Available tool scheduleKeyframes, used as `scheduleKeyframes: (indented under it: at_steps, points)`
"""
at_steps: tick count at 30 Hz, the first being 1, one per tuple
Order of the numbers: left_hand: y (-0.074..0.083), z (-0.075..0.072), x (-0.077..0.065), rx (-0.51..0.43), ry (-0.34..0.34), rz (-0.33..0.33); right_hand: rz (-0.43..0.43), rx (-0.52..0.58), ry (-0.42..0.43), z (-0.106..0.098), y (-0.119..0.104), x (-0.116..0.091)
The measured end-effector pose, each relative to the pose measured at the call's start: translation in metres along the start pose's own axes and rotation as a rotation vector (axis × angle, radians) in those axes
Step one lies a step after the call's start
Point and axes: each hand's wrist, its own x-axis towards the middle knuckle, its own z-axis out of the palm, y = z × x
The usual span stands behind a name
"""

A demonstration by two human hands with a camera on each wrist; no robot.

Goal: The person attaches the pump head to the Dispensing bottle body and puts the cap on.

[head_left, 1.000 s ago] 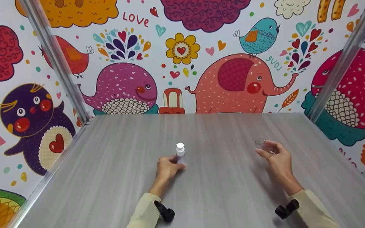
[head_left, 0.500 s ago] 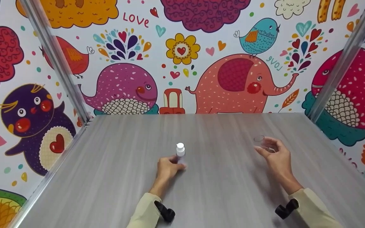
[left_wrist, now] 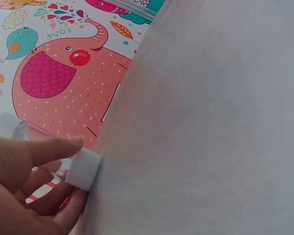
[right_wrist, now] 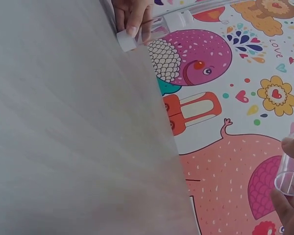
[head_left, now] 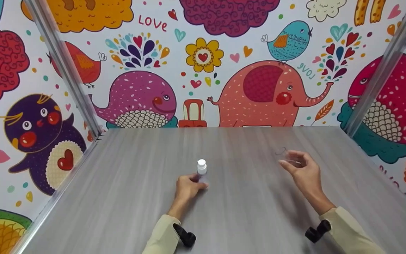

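Observation:
Near the table's middle stands a small clear bottle (head_left: pixel 202 173) with a white top. In the left wrist view its white base (left_wrist: pixel 83 169) meets the tabletop. My left hand (head_left: pixel 188 188) grips the bottle's lower part between thumb and fingers, hiding some of it. To the right, my right hand (head_left: pixel 303 171) is raised above the table and holds a clear, hollow cylinder like a bottle's overcap (right_wrist: pixel 290 181). Thumb and fingers pinch it from its sides. In the head view only a faint round rim shows. The cylinder and the bottle are well apart.
The grey wood-grain tabletop (head_left: pixel 136 169) ends at a back wall (head_left: pixel 224 49) printed with cartoon animals. Metal posts (head_left: pixel 62 70) stand at the corners. A black wrist camera (head_left: pixel 185 236) sits on the left sleeve, another (head_left: pixel 317 231) on the right.
My right hand has moved slightly left and away from me, carrying the clear cylinder. The left hand and the bottle stay in place; the head view has shifted a little.

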Motion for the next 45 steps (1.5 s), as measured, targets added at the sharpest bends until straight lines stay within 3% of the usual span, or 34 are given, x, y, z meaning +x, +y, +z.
scheduleKeyframes:
  at_steps: [22,34,45]
  points:
    - [0.0,0.001,0.001,0.003,0.008,-0.005,-0.175,-0.022,-0.078,0.009,-0.02,0.0]
    - [0.001,0.002,0.001,-0.002,0.013,-0.014,-0.191,0.011,-0.089,0.016,-0.028,-0.002]
    - [0.001,0.0,0.0,0.005,0.003,-0.03,-0.268,-0.01,-0.144,0.028,-0.039,0.003]
